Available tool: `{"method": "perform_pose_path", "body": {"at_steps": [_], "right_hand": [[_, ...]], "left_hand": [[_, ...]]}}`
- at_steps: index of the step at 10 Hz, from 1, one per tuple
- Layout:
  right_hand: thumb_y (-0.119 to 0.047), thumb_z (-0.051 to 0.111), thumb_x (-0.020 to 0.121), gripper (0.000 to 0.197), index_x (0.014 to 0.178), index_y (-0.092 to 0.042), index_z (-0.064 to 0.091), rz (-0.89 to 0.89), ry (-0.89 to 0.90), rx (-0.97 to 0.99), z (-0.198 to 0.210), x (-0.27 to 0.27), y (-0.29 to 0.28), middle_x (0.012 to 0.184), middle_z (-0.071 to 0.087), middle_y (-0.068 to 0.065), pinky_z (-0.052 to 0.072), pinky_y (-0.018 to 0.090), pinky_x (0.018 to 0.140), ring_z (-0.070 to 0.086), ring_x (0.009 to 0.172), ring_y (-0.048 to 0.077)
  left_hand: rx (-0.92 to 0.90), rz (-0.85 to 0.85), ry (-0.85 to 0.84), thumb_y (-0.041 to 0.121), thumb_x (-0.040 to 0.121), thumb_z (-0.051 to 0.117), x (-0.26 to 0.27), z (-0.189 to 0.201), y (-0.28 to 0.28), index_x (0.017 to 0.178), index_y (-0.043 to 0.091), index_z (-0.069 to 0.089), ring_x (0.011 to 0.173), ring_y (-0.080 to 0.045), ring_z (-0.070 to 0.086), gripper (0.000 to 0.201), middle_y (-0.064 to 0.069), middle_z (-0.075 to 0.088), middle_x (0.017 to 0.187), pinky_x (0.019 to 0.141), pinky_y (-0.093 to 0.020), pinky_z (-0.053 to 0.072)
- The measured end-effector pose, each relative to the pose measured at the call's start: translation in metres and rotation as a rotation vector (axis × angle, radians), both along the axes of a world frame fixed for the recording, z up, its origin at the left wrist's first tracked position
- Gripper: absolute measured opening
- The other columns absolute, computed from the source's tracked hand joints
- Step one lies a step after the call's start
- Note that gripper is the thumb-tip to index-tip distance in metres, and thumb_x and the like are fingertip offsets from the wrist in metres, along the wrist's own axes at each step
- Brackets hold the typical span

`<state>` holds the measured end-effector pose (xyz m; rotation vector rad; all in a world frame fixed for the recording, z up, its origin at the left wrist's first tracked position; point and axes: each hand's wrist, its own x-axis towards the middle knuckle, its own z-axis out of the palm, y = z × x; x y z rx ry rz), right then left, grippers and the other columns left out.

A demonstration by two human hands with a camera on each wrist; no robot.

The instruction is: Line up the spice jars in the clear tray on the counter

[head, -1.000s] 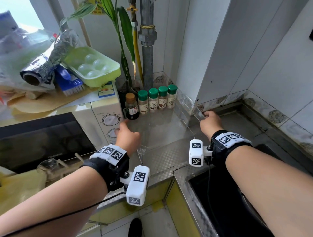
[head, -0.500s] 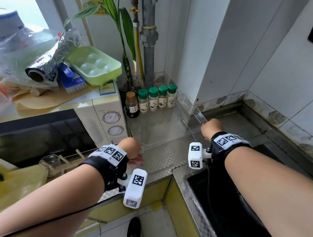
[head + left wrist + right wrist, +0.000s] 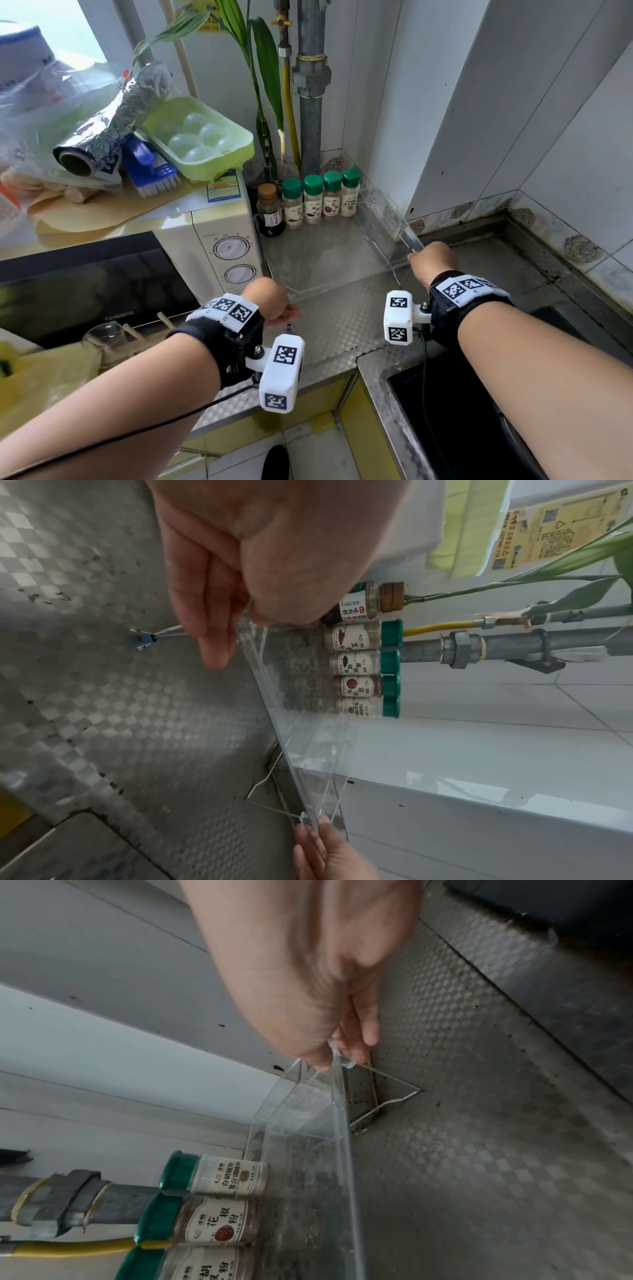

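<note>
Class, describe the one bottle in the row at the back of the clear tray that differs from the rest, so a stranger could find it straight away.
Start at the cream microwave and look just right of it, at the back of the clear tray. Five containers stand in a row; the brown-capped bottle is leftmost. Its dark contents and brown cap set it apart from the four green-capped jars.

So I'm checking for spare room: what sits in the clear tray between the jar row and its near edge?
Nothing: the head view shows only bare floor of the clear plastic tray in front of the green-capped spice jars.
</note>
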<state>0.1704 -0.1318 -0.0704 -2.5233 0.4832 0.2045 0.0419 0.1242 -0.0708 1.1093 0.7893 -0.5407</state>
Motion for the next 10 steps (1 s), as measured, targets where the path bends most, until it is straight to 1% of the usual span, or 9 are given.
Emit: {"method": "perform_pose_path", "body": {"at_steps": [1,2,3,4,5,7,8,9,10], "right_hand": [[-0.022,0.058,0.091,0.037,0.115,0.005,0.063,-0.001,-0.002,0.011,0.000,0.007,0.006,0.116,0.067,0.024,0.051,0.039,0.087,0.064,0.107,0.040],[-0.022,0.058,0.092,0.038,0.116,0.006,0.062,0.008,-0.007,0.016,0.000,0.012,0.013,0.117,0.067,0.024,0.052,0.041,0.089,0.063,0.108,0.040],[-0.023,0.058,0.091,0.038,0.114,0.007,0.063,0.008,-0.005,0.010,0.001,0.018,0.017,0.117,0.067,0.025,0.052,0.042,0.089,0.063,0.109,0.040],[-0.023,0.059,0.091,0.039,0.115,0.007,0.063,0.000,0.001,0.019,0.001,0.023,0.019,0.117,0.067,0.025,0.051,0.041,0.090,0.063,0.110,0.040],[-0.023,0.060,0.090,0.040,0.117,0.008,0.062,-0.010,-0.004,0.028,0.001,0.026,0.021,0.120,0.065,0.026,0.050,0.039,0.089,0.062,0.111,0.040],[-0.023,0.057,0.092,0.042,0.121,0.006,0.058,-0.036,0.010,0.082,0.005,0.021,0.024,0.123,0.063,0.025,0.048,0.036,0.087,0.061,0.113,0.039],[-0.018,0.051,0.093,0.056,0.144,-0.004,0.033,-0.049,0.004,0.187,0.002,0.013,0.026,0.137,0.054,0.022,0.046,0.040,0.097,0.056,0.120,0.038],[-0.013,0.047,0.094,0.073,0.154,-0.018,0.006,-0.077,-0.045,0.306,0.007,-0.004,0.031,0.144,0.046,0.019,0.044,0.043,0.100,0.053,0.123,0.037],[-0.017,0.051,0.092,0.078,0.154,-0.021,0.003,-0.064,-0.067,0.360,0.013,-0.015,0.035,0.146,0.043,0.018,0.042,0.044,0.102,0.051,0.125,0.038]], "left_hand": [[0.109,0.090,0.009,0.015,0.104,0.025,0.008,0.009,-0.001,0.081,-0.019,0.059,0.072,-0.026,0.068,0.053,-0.028,0.066,0.073,0.071,-0.030,0.057],[0.400,0.059,-0.038,0.001,0.097,0.037,0.016,0.007,-0.007,0.100,0.003,0.056,0.063,-0.018,0.061,0.019,-0.008,0.062,0.075,0.059,-0.025,0.051],[0.487,-0.036,-0.042,0.000,0.096,0.038,0.023,0.006,-0.002,0.072,0.009,0.047,0.058,-0.015,0.058,0.028,-0.006,0.058,0.070,0.053,-0.023,0.048],[0.511,-0.019,-0.058,0.000,0.096,0.037,0.027,0.009,-0.001,0.068,0.011,0.045,0.058,-0.015,0.058,0.031,-0.006,0.058,0.069,0.055,-0.023,0.050],[0.533,-0.061,-0.070,0.000,0.096,0.037,0.030,0.009,0.003,0.068,0.010,0.045,0.059,-0.015,0.059,0.031,-0.005,0.058,0.069,0.062,-0.024,0.051],[0.566,-0.129,-0.074,0.000,0.095,0.039,0.028,0.011,0.006,0.069,0.011,0.046,0.058,-0.015,0.059,0.030,-0.004,0.060,0.070,0.059,-0.024,0.050],[0.539,-0.171,-0.085,0.006,0.095,0.041,0.022,0.013,0.006,0.067,0.010,0.045,0.051,-0.014,0.050,0.029,-0.004,0.052,0.063,0.052,-0.022,0.042],[0.535,-0.180,-0.100,0.011,0.090,0.045,0.015,0.018,0.009,0.070,0.009,0.046,0.031,-0.015,0.032,0.020,-0.003,0.036,0.043,0.041,-0.016,0.029],[0.635,-0.148,-0.121,0.017,0.086,0.055,0.008,0.029,0.009,0.074,0.010,0.053,0.044,-0.021,0.047,0.014,-0.008,0.052,0.060,0.048,-0.027,0.045]]}}
